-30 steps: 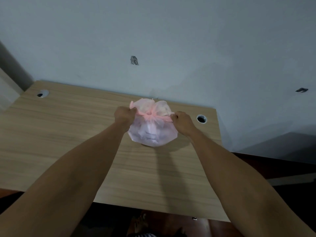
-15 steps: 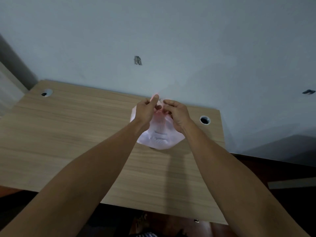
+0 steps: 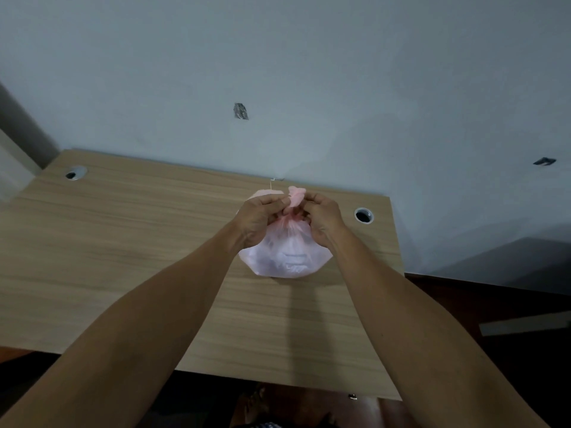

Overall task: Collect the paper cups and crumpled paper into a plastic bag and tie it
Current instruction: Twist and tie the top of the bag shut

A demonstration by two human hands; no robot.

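A wooden worktop [image 3: 123, 242] stands against a pale wall. The person's left hand [image 3: 258, 216] pinches the gathered neck of a pink plastic bag [image 3: 287, 257], apparently to keep the mouth closed. The full bag rests on the worktop's far right part, contents dimly visible. The right hand [image 3: 323, 217] grips the neck's other side, likely working a knot.

The bag [image 3: 285, 257] is translucent; its contents show only as pale blurred shapes — cups or paper cannot be told apart. The left hand [image 3: 258, 219] and right hand [image 3: 324, 222] cover the bag's neck, so the knot there is hidden. The tabletop [image 3: 123, 242] is cut off at the left edge, and both forearms run out at the bottom.
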